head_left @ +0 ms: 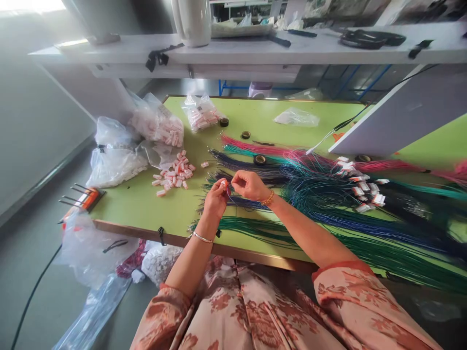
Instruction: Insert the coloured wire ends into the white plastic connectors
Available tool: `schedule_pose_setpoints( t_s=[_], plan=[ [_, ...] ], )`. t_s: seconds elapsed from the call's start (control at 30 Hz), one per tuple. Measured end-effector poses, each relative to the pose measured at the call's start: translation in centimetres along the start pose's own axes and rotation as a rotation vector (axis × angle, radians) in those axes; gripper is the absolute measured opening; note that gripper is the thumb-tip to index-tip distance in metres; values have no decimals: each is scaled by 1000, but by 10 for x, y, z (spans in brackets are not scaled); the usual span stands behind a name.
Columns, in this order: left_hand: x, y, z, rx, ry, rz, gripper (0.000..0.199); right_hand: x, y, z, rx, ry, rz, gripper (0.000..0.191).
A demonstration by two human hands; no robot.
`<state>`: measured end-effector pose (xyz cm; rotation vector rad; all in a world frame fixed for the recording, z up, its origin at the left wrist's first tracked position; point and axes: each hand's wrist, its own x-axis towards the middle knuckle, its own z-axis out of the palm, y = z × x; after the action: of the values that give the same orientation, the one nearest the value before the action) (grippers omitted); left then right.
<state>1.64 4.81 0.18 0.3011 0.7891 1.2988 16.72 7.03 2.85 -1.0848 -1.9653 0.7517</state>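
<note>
At the near edge of the long light-green table (138,209), forearms in peach floral sleeves reach over its surface, and clear plastic bags (91,248) hang or lie below its left corner. Nearest on the table runs a bundle of dark green wires (262,227), with dark blue wires (251,202) behind it.

Above the table's middle, the left hand (218,195) is closed in a pinch on a small white-and-orange plastic connector (224,183), which lies at its thumb and fingertips, on the side facing the other hand. The right hand (248,185), just beside it, has thumb and index finger pinched together close to the connector; it seems to grip a thin wire, too fine to tell clearly.

On the table's left part lies a loose pile of orange-and-white connectors (175,174); on its right part, white-and-orange connectors with wires attached (367,187) rest on the bundles. Farther across the table are pink wires (255,147), black tape rolls (260,159) and, toward its far left, clear bags of connectors (160,124). Beyond, a white shelf (233,56) spans above the table, bearing a white mug (193,22).
</note>
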Motion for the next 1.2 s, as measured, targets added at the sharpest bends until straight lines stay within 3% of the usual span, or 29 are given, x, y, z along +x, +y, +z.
schedule_pose_setpoints(
  t_s=[0.73,1.2],
  plan=[
    [0,-2,-2,21,-11,15,21,-3,0,5,-336,4,-220,6],
    [2,-10,-5,122,28,81,24,-5,10,16,-261,21,-154,8]
  ],
)
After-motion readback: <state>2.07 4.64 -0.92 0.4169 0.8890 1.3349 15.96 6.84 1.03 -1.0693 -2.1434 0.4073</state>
